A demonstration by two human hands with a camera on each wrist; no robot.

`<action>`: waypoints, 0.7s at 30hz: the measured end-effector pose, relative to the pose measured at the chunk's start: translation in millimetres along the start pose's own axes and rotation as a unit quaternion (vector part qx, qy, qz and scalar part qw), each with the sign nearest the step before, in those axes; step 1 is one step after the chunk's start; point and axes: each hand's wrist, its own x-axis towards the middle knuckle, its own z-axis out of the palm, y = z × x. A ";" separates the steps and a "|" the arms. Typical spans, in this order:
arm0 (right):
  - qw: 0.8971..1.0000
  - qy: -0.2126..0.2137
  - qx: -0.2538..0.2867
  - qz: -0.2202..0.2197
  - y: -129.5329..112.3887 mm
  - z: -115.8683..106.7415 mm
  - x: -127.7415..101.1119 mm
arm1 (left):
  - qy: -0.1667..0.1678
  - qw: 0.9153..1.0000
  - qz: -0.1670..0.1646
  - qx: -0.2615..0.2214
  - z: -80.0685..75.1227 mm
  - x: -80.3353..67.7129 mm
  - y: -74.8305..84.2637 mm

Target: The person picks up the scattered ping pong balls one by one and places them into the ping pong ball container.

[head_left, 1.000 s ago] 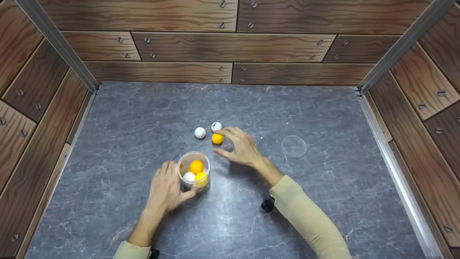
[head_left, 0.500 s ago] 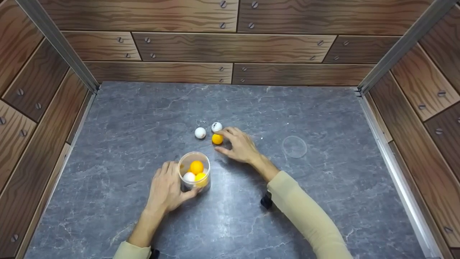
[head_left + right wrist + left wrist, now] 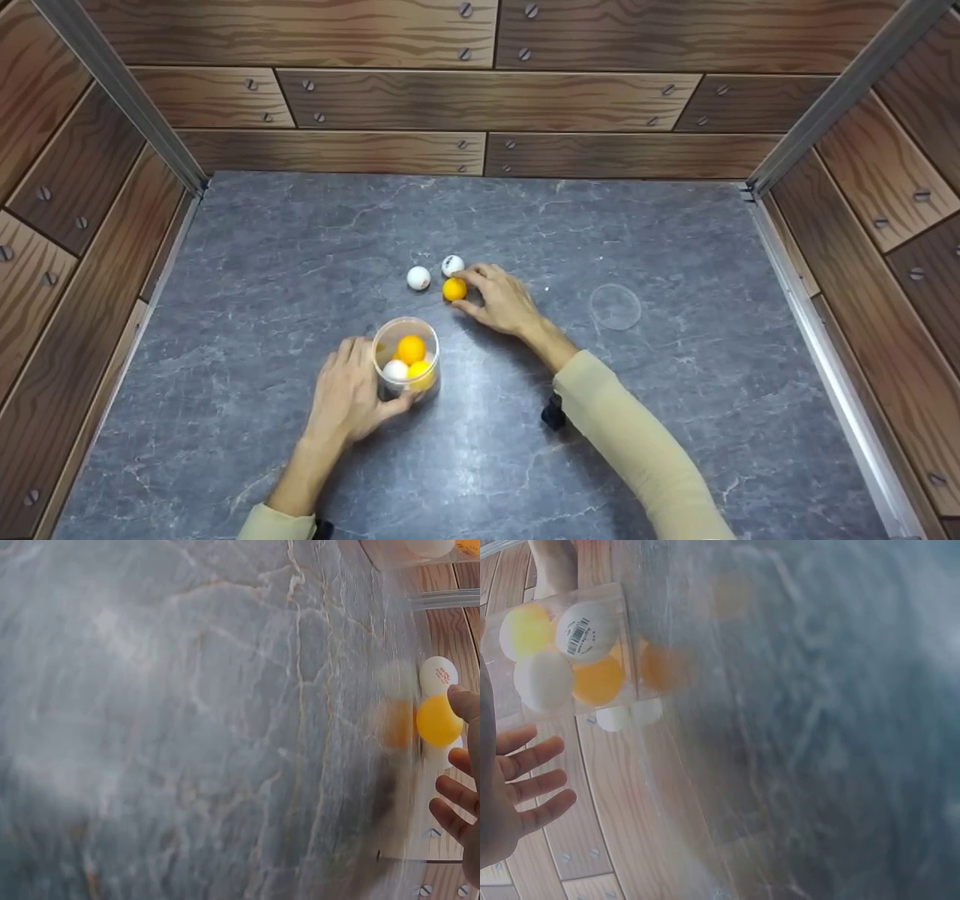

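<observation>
A clear plastic cup point(image 3: 406, 321) stands upright on the table. Orange and white ping-pong balls lie inside, among them an orange ball point(image 3: 411, 349) and a white ball point(image 3: 586, 631) with printed marks. My left hand point(image 3: 346, 394) holds the cup loosely from its left side, thumb across the near wall. Further back, my right hand point(image 3: 504, 301) has thumb and index finger on either side of a loose orange ping-pong ball point(image 3: 439, 721), which still rests on the table. Next to that ball are two white ping-pong balls, one on the left point(image 3: 418, 278) and one behind point(image 3: 452, 265).
A clear round lid point(image 3: 615, 306) lies flat to the right of my right hand. Wood-patterned panels point(image 3: 480, 97) close in the grey marbled tabletop point(image 3: 300, 225) at the back and both sides, with metal rails point(image 3: 836, 382) along the corners and side edges.
The right thumb and index finger have closed in on the orange ball, and the right forearm has shifted slightly left. Cup, left hand and loose balls stay where they were.
</observation>
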 end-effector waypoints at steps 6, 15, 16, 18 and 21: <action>1.000 -0.013 -0.014 0.003 3.6 1.5 1.8 | -0.005 1.000 -0.001 -0.001 -0.2 0.0 -0.2; 0.999 -0.037 -0.033 0.007 3.7 5.2 1.2 | -0.010 1.000 -0.005 0.000 -0.7 0.5 -0.1; 0.999 -0.037 -0.032 0.006 3.2 5.6 1.1 | -0.010 1.000 -0.005 0.000 -0.8 0.6 -0.1; 0.999 -0.036 -0.029 0.003 2.1 6.2 0.8 | -0.012 1.000 -0.006 0.000 -0.9 0.8 0.0; 0.999 -0.033 -0.023 -0.006 0.1 6.7 0.0 | -0.013 1.000 -0.006 -0.001 -0.8 1.2 0.3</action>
